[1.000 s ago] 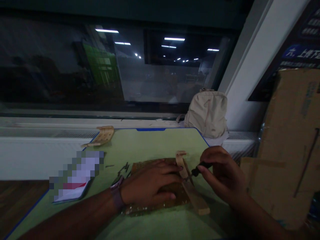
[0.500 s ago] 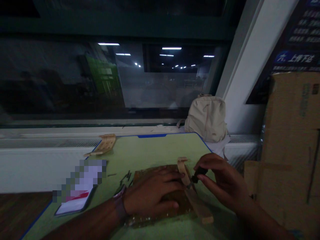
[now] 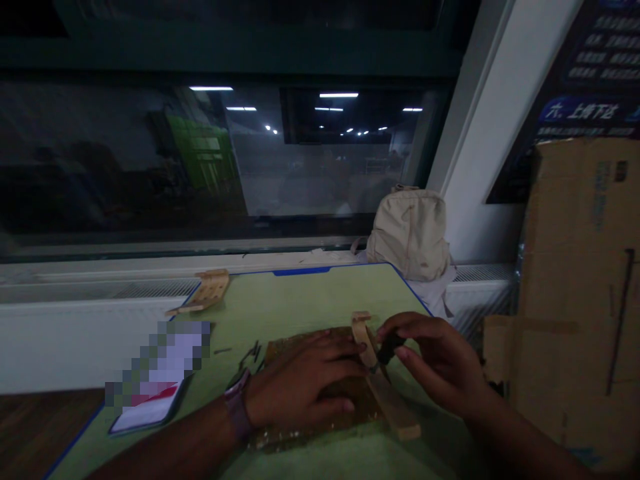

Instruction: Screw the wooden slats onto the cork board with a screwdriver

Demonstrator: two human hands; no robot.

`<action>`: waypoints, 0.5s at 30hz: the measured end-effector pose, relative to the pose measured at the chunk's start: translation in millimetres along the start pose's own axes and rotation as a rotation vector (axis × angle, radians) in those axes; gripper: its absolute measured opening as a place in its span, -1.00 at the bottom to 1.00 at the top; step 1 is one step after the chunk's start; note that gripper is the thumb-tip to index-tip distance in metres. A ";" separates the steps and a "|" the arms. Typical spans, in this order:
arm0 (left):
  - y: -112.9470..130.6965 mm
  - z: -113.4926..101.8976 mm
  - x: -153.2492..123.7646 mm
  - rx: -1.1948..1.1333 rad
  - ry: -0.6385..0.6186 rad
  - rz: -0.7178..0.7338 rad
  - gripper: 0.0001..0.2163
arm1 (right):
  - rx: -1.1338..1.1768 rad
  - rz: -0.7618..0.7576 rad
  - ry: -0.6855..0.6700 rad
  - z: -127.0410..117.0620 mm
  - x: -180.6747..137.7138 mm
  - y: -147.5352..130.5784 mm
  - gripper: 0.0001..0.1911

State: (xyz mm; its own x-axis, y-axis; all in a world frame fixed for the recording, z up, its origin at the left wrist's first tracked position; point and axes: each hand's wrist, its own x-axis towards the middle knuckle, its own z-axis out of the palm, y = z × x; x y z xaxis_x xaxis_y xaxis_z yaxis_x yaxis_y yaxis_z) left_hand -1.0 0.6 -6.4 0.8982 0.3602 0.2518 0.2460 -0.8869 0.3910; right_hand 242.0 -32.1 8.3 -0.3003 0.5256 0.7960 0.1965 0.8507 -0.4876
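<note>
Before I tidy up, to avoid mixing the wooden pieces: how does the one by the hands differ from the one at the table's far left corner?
The near piece is a narrow strip; the far piece is broader, with dark spots. The left hand touches the near piece; no hand touches the far piece. Both are pale wood with a curved end.

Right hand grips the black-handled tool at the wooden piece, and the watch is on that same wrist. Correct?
One slip: the head view shows the watch on the left hand's wrist. The right hand does grip the black-handled tool at the wooden piece.
</note>
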 end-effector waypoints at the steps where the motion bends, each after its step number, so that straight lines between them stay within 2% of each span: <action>1: 0.0 0.0 0.0 -0.001 0.005 -0.001 -0.60 | -0.045 -0.027 0.027 0.0 0.1 1.2 -0.66; 4: 1.3 -1.0 0.6 -0.016 0.011 0.011 -0.62 | -0.171 -0.065 0.099 -3.2 -1.1 6.9 -0.66; 7: 2.9 -2.6 1.4 -0.021 0.013 0.018 -0.62 | -0.182 -0.037 0.126 -7.3 -3.6 11.6 -0.68; 15: 4.1 -3.0 2.0 -0.031 0.004 0.010 -0.59 | -0.150 -0.080 -0.008 -3.3 -3.2 6.0 -0.52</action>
State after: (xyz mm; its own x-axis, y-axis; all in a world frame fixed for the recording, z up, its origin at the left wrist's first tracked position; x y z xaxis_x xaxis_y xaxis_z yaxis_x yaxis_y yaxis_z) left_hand 0.7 -1.4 -1.5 0.8991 0.3524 0.2596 0.2253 -0.8811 0.4159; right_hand 247.2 -28.7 3.9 -0.3275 0.4572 0.8269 0.3085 0.8789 -0.3638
